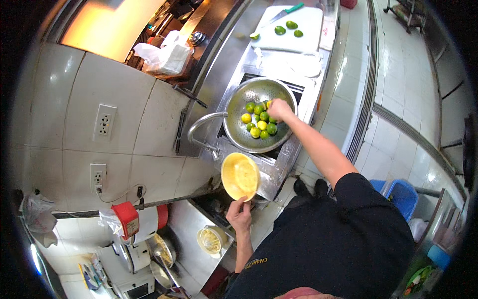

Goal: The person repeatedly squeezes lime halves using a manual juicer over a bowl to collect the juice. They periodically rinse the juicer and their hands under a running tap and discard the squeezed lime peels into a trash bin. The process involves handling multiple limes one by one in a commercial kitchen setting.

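Note:
My left hand (240,216) grips the rim of a yellow bowl (231,177), which is tilted beside the colander and has pale yellow residue inside. A large perforated metal colander (237,89) rests over the sink opening. Green limes (272,129) and yellowish ones (255,132) lie in it. My right hand (280,109) reaches over the colander's right side, its fingers curled around a yellowish lime (269,104) that they partly hide. Some fruit beneath that hand is hidden.
A curved faucet (201,121) reaches to the colander's left rim. Beyond it, a white cutting board (310,28) carries a green-handled knife (285,13) and lime pieces (279,30). A citrus juicer (211,240) stands on the lower steel counter (194,224), near a metal bowl (166,250).

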The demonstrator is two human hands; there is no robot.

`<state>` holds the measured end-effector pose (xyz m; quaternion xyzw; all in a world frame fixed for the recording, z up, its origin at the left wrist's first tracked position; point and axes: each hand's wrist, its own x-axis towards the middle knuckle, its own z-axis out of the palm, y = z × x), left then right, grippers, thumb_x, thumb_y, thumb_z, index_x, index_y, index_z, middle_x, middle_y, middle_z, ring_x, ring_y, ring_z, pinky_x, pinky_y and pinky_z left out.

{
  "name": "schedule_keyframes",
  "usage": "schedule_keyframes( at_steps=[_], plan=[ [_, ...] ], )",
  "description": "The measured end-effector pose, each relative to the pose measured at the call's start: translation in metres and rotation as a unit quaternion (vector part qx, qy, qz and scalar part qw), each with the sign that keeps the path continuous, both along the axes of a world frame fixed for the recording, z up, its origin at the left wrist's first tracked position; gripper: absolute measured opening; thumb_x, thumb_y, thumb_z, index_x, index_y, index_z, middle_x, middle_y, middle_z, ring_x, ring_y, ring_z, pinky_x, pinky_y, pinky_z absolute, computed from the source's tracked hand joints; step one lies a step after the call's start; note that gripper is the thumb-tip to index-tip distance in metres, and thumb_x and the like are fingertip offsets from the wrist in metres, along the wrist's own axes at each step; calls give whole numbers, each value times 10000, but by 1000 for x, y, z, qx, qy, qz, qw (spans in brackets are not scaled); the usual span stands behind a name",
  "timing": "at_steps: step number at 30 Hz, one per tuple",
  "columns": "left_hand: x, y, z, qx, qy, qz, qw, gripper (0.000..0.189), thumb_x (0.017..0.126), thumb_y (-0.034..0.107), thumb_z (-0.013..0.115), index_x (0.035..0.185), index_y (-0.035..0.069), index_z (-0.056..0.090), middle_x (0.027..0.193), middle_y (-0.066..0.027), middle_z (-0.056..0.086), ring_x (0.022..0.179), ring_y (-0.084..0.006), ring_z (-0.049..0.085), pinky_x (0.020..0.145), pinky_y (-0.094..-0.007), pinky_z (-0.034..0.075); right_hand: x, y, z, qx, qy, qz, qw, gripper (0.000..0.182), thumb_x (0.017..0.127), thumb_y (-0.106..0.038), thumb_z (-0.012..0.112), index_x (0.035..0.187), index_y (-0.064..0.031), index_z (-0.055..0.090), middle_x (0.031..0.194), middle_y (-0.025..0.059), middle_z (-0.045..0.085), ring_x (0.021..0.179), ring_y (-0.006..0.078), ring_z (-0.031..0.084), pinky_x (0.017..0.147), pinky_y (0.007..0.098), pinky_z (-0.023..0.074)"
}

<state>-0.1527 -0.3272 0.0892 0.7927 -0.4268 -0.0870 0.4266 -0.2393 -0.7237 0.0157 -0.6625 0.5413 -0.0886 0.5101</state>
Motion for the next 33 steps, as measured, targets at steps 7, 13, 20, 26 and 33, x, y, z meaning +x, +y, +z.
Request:
schedule_keyframes(
  at_steps=[7,13,20,26,33],
  plan=[
    [-7,8,-18,-9,17,-6,1000,174,740,-15,730,895,65,745,772,-115,693,718,-221,685,679,-293,528,22,17,-84,-156,243,73,955,311,816,-152,591,1072,14,651,1153,223,644,1048,342,660,873,430,546],
    [11,34,-26,3,45,57,997,185,746,-29,713,906,55,746,758,-109,678,705,-198,666,670,-293,516,3,15,10,60,234,253,937,330,754,-144,627,1046,-3,686,956,189,684,859,282,697,659,397,609],
    [34,-20,-18,-7,54,-71,996,180,728,-13,714,875,85,749,773,-110,688,704,-216,689,633,-300,529,-104,9,56,260,-243,-31,934,308,867,-221,560,1153,-134,632,909,22,578,624,114,523,553,327,539],
    [32,-81,-11,-28,23,-111,993,197,717,-28,712,884,70,742,744,-113,666,643,-207,654,596,-294,510,-46,-19,40,223,-336,-62,913,274,918,-352,511,1008,-149,671,814,13,601,588,104,524,458,273,416],
    [-22,-45,9,6,-68,21,997,207,693,-48,690,874,38,746,802,-139,700,739,-243,684,702,-313,530,108,-4,-56,-224,221,272,909,207,815,-193,639,960,-110,762,993,72,739,891,248,713,596,473,579]
  ],
)
